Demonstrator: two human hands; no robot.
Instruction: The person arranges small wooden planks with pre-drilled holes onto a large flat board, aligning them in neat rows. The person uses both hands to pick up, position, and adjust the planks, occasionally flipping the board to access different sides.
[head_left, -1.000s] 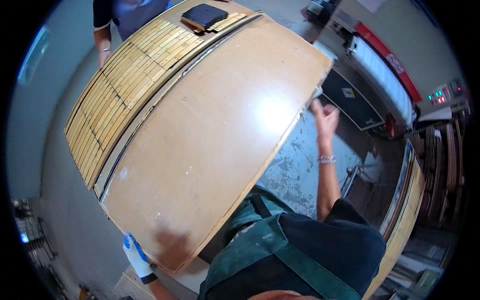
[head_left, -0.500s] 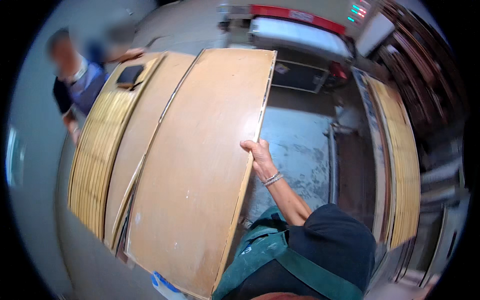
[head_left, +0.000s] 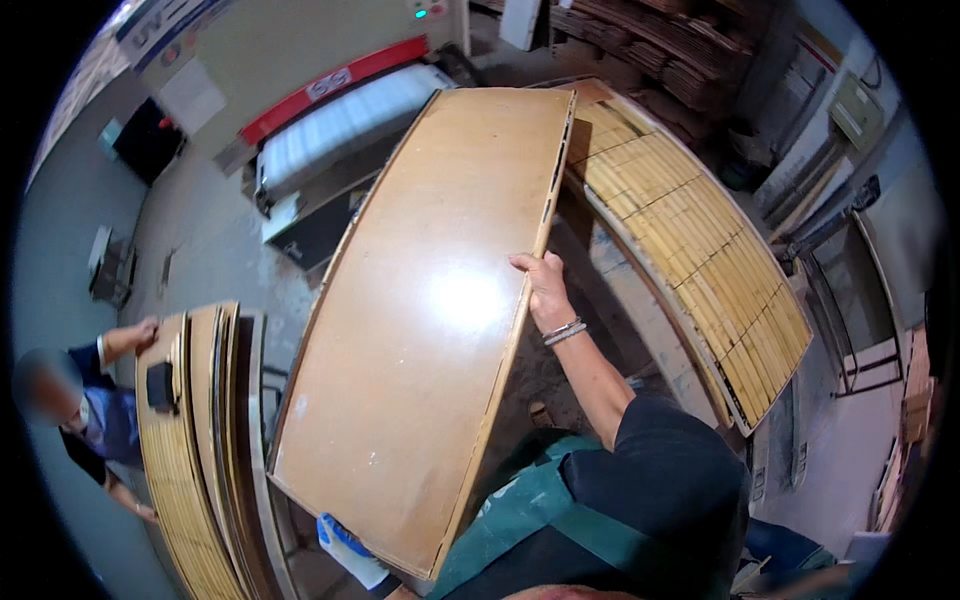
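Note:
A large tan wooden board [head_left: 400,340] with raised edge strips is held slanting in front of me. My right hand [head_left: 542,285], bare and with bracelets on the wrist, is closed around its right long edge, the thumb over the top face. At the lower left end, my left hand [head_left: 350,548] in a blue and white glove grips the board's near edge; some of its fingers are hidden. To the right lies a stack [head_left: 690,240] topped with yellowish wooden strips, and the board's far right corner overlaps it in view.
At left, a co-worker [head_left: 105,415] has a hand on another stack of boards [head_left: 190,470], which bears a small black object [head_left: 161,387]. Beyond my board stands a machine with a red bar [head_left: 335,88] and a pale roller bed [head_left: 350,125]. Piled panels [head_left: 640,50] stand farther back.
My view has turned right. The board, held in both hands, has come away from the left stack and swung toward the right stack. The co-worker stays by the left stack.

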